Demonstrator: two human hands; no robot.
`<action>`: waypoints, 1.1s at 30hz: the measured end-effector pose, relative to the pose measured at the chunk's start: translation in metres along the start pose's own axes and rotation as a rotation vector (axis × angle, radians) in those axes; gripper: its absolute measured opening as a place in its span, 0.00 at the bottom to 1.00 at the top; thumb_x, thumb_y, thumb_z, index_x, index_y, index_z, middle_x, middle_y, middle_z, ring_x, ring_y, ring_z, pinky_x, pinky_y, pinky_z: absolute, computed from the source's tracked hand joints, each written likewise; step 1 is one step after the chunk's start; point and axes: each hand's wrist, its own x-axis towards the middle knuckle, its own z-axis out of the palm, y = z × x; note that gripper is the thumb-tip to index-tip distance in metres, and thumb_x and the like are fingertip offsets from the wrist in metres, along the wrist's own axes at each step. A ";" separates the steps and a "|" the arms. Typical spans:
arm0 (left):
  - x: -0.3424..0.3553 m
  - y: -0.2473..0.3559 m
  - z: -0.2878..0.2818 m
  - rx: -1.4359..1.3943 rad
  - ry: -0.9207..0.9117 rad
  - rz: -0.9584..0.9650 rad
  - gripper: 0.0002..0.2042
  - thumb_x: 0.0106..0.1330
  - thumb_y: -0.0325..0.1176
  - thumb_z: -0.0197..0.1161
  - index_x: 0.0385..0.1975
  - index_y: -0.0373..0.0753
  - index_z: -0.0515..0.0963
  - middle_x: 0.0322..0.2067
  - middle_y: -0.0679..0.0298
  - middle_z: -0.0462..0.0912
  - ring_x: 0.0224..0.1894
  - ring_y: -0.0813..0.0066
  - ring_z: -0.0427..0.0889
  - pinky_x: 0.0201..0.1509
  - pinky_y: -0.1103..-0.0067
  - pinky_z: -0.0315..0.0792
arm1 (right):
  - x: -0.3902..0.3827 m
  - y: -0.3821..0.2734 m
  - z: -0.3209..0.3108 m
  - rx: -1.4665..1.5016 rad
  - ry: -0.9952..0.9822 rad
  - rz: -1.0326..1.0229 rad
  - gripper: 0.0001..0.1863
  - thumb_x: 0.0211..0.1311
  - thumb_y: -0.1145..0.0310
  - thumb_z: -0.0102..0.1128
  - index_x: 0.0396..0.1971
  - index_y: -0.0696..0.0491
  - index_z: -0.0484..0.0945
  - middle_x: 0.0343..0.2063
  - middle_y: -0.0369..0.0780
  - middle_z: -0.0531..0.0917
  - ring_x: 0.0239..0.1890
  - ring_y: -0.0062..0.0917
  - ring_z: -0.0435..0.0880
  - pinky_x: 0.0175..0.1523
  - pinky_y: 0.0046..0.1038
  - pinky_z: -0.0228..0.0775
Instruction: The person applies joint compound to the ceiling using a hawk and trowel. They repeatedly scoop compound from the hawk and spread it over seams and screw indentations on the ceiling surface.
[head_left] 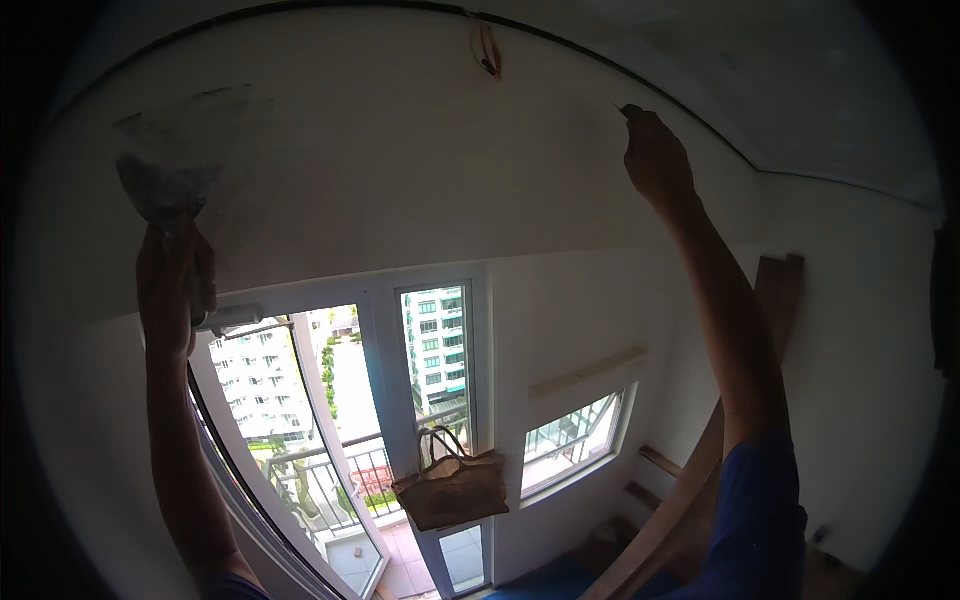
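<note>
My left hand is raised at the left, its fingers closed around the handle of a wide putty knife. The blade points up in front of the pale wall and carries a greyish smear of what looks like putty. Further right and higher, my right hand is closed close to the wall, below the dark line where wall meets ceiling. A thin, dark-edged tool sticks out past its fingertips; its kind is too dim to make out. Both arms are stretched upward.
Loose wires hang from the wall's top edge. Below are an open glass balcony door, a small window and a hanging brown tote bag. Long wooden boards lean at the right. A pale cylinder is beside my left wrist.
</note>
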 end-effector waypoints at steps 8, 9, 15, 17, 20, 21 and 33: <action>0.030 -0.086 -0.083 -0.009 0.245 -0.066 0.33 0.78 0.52 0.56 0.73 0.35 0.62 0.59 0.54 0.76 0.56 0.71 0.80 0.54 0.72 0.78 | 0.084 0.013 0.044 -0.251 -0.001 -0.053 0.15 0.69 0.74 0.51 0.52 0.60 0.75 0.42 0.51 0.82 0.43 0.43 0.87 0.46 0.41 0.86; 0.028 -0.092 -0.085 0.022 0.182 -0.017 0.33 0.78 0.53 0.55 0.73 0.35 0.61 0.59 0.54 0.76 0.56 0.71 0.80 0.53 0.73 0.78 | 0.086 0.013 0.044 -0.293 0.005 -0.055 0.14 0.69 0.74 0.51 0.52 0.60 0.75 0.42 0.51 0.82 0.43 0.42 0.88 0.45 0.40 0.86; 0.021 -0.103 -0.086 0.067 0.265 0.134 0.25 0.81 0.50 0.50 0.66 0.37 0.68 0.47 0.60 0.83 0.35 0.85 0.83 0.32 0.84 0.77 | 0.084 0.007 0.043 -0.280 0.023 -0.075 0.15 0.70 0.74 0.51 0.53 0.61 0.74 0.43 0.50 0.81 0.45 0.42 0.87 0.47 0.39 0.86; 0.024 -0.098 -0.092 0.029 0.167 0.054 0.31 0.79 0.55 0.52 0.69 0.35 0.67 0.45 0.59 0.84 0.35 0.83 0.85 0.35 0.84 0.79 | 0.082 0.002 0.044 -0.230 0.046 -0.081 0.15 0.70 0.75 0.50 0.53 0.61 0.74 0.44 0.51 0.81 0.46 0.43 0.86 0.48 0.40 0.85; 0.023 -0.092 -0.096 0.028 0.116 0.022 0.32 0.78 0.57 0.52 0.69 0.35 0.67 0.40 0.60 0.85 0.31 0.85 0.84 0.30 0.85 0.77 | 0.081 -0.009 0.046 -0.177 0.078 -0.091 0.16 0.70 0.75 0.48 0.55 0.60 0.74 0.44 0.51 0.81 0.47 0.44 0.86 0.50 0.42 0.83; 0.021 -0.090 -0.095 0.037 0.105 0.027 0.32 0.78 0.57 0.51 0.69 0.35 0.68 0.39 0.61 0.85 0.29 0.86 0.83 0.28 0.85 0.76 | 0.082 -0.012 0.046 -0.179 0.092 -0.099 0.17 0.70 0.75 0.47 0.57 0.60 0.73 0.45 0.51 0.82 0.47 0.45 0.86 0.51 0.43 0.83; 0.013 -0.061 -0.063 0.080 0.068 0.150 0.27 0.80 0.55 0.48 0.61 0.35 0.74 0.21 0.68 0.77 0.14 0.90 0.70 0.16 0.89 0.63 | 0.090 -0.045 0.041 -0.163 0.071 -0.080 0.18 0.71 0.75 0.47 0.58 0.59 0.74 0.48 0.52 0.82 0.49 0.46 0.86 0.53 0.44 0.81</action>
